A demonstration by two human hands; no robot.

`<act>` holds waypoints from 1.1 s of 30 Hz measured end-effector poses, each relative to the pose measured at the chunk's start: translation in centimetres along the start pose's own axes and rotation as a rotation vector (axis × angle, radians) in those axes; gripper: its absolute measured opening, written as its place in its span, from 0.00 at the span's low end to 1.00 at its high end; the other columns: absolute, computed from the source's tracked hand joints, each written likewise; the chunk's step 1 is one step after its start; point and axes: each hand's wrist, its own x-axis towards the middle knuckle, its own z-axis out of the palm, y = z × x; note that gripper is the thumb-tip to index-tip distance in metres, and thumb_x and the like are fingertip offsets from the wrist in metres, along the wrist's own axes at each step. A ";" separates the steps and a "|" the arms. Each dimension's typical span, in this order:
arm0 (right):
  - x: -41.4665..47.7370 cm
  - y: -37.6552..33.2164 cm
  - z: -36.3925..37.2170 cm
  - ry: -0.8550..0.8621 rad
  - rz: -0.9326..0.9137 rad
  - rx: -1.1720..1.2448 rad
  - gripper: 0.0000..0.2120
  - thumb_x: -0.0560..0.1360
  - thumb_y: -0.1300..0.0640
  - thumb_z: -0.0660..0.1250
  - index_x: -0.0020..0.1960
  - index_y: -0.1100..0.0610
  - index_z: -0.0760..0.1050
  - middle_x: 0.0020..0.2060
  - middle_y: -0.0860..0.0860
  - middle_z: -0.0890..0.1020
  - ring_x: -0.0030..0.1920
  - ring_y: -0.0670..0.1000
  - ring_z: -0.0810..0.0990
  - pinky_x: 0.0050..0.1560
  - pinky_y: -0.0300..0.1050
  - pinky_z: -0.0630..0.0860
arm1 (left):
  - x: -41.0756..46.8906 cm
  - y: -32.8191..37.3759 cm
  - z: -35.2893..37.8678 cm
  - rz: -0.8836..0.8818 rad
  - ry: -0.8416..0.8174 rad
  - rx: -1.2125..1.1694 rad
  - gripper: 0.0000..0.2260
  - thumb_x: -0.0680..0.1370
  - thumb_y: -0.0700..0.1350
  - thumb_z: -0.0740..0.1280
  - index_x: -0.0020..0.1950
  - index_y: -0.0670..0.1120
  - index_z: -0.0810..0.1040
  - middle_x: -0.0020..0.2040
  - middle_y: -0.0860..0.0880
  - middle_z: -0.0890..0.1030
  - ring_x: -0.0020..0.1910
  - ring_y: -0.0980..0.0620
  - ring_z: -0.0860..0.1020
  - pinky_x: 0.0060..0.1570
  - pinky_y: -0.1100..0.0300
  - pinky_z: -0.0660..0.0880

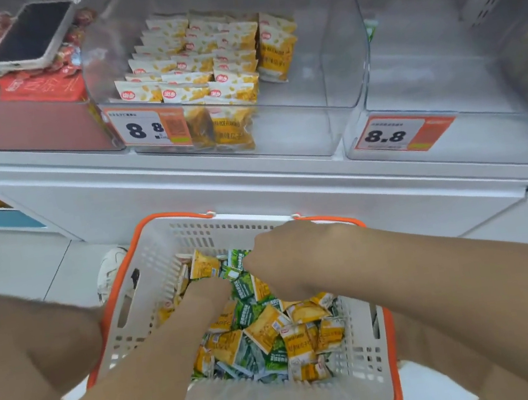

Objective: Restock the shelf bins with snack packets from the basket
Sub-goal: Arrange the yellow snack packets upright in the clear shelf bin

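Reaching down in the lower middle of the frame, both hands sit inside the white basket (164, 266), right on top of the loose snack packets (266, 330) that fill it. The left hand (206, 293) comes in from the lower left with its fingers sunk among yellow packets near the basket's left wall. The right hand (283, 257) comes in from the right, knuckles up, with its fingers bent down onto green and yellow packets at the far end. The fingertips of both hands are hidden, so I cannot tell whether either one grips a packet. The orange handles (170, 216) lie folded outward along the rim, leaving the top open. The basketed packets lie flat and jumbled, their long axes pointing every way. Above, in the upper middle of the frame, a clear bin (335, 89) holds yellow packets (204, 66) standing upright in rows, faces toward the front, crowded into its left half. Bare bin floor shows to their right. Another clear bin (439, 59) stands just beside it on the right. A phone (33, 35) rests on red packets at the upper left.
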 end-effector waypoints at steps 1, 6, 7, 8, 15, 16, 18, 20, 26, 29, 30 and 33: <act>0.1 0.0 -0.2 0.016 0.009 0.009 0.07 0.80 0.62 0.64 0.57 0.54 0.74 0.40 0.51 0.70 0.34 0.50 0.74 0.27 0.45 0.66 | -0.1 -0.4 -0.1 0.018 0.022 -0.031 0.08 0.80 0.33 0.65 0.45 0.45 0.76 0.41 0.45 0.77 0.39 0.46 0.78 0.42 0.53 0.75; -0.2 0.1 -0.9 0.047 0.036 0.058 0.05 0.80 0.63 0.62 0.50 0.54 0.70 0.39 0.50 0.71 0.33 0.50 0.72 0.28 0.44 0.67 | -1.2 -2.3 -3.0 0.086 0.080 -0.241 0.09 0.80 0.38 0.66 0.41 0.46 0.71 0.37 0.47 0.71 0.34 0.48 0.70 0.40 0.54 0.67; -0.3 0.2 -0.9 0.059 0.047 0.077 0.05 0.80 0.63 0.62 0.50 0.54 0.71 0.40 0.50 0.71 0.32 0.50 0.71 0.28 0.44 0.66 | -1.8 -2.6 -4.0 0.113 0.103 -0.300 0.07 0.81 0.40 0.66 0.44 0.47 0.73 0.40 0.47 0.74 0.37 0.47 0.72 0.42 0.55 0.69; -0.5 0.3 -1.1 0.071 0.061 0.083 0.05 0.80 0.63 0.61 0.51 0.55 0.72 0.40 0.51 0.71 0.32 0.50 0.71 0.28 0.44 0.65 | -2.6 -3.0 -5.3 0.138 0.122 -0.372 0.04 0.81 0.42 0.66 0.46 0.48 0.75 0.43 0.48 0.76 0.40 0.47 0.74 0.44 0.54 0.72; -2.4 3.1 -2.2 0.220 0.246 0.275 0.13 0.81 0.59 0.64 0.40 0.54 0.65 0.42 0.52 0.71 0.38 0.54 0.76 0.33 0.47 0.72 | -9.1 -3.3 -14.1 0.338 0.208 -0.772 0.11 0.82 0.44 0.69 0.64 0.47 0.76 0.60 0.47 0.77 0.47 0.44 0.86 0.49 0.47 0.85; -2.6 3.7 -2.3 0.247 0.260 0.318 0.14 0.82 0.55 0.65 0.40 0.54 0.65 0.44 0.54 0.74 0.43 0.56 0.78 0.38 0.49 0.75 | -10.5 -3.2 -15.5 0.375 0.228 -0.797 0.09 0.82 0.44 0.70 0.61 0.47 0.77 0.59 0.46 0.78 0.48 0.44 0.86 0.50 0.47 0.85; -3.1 4.9 -2.7 0.310 0.263 0.446 0.12 0.80 0.48 0.68 0.47 0.56 0.71 0.48 0.55 0.78 0.51 0.56 0.77 0.47 0.50 0.76 | -13.3 -3.1 -18.0 0.454 0.266 -0.855 0.05 0.81 0.43 0.72 0.56 0.46 0.79 0.56 0.43 0.81 0.48 0.42 0.85 0.51 0.47 0.85; -3.7 5.8 -3.4 0.386 0.235 0.598 0.18 0.78 0.47 0.71 0.62 0.57 0.75 0.55 0.53 0.80 0.57 0.55 0.78 0.52 0.49 0.76 | -15.7 -3.3 -20.0 0.512 0.312 -0.975 0.06 0.80 0.43 0.74 0.53 0.43 0.80 0.52 0.40 0.84 0.47 0.42 0.86 0.51 0.49 0.85; -4.8 7.1 -4.6 0.647 0.232 0.809 0.27 0.75 0.48 0.77 0.69 0.49 0.70 0.52 0.45 0.73 0.51 0.47 0.71 0.35 0.32 0.62 | -19.1 -5.1 -22.8 0.496 0.408 -1.242 0.08 0.81 0.46 0.71 0.51 0.41 0.84 0.45 0.34 0.86 0.46 0.40 0.87 0.48 0.50 0.85; -4.9 7.2 -4.5 0.655 0.231 0.846 0.26 0.75 0.48 0.77 0.66 0.48 0.67 0.50 0.44 0.74 0.47 0.45 0.73 0.36 0.32 0.63 | -19.2 -5.5 -23.2 0.500 0.388 -1.268 0.12 0.83 0.46 0.69 0.55 0.38 0.83 0.47 0.33 0.85 0.48 0.40 0.87 0.48 0.50 0.85; -4.9 7.2 -4.5 0.671 0.244 0.877 0.26 0.74 0.49 0.77 0.65 0.48 0.67 0.48 0.44 0.75 0.44 0.43 0.74 0.36 0.33 0.65 | -19.3 -5.6 -23.3 0.509 0.384 -1.278 0.13 0.84 0.46 0.68 0.56 0.36 0.82 0.48 0.33 0.85 0.48 0.39 0.87 0.49 0.50 0.85; -4.9 7.2 -5.0 0.784 0.271 1.103 0.23 0.73 0.50 0.77 0.60 0.50 0.68 0.46 0.49 0.81 0.41 0.49 0.81 0.43 0.51 0.82 | -19.8 -5.3 -24.3 0.550 0.430 -1.299 0.15 0.86 0.46 0.63 0.55 0.35 0.82 0.46 0.36 0.87 0.47 0.41 0.87 0.48 0.51 0.85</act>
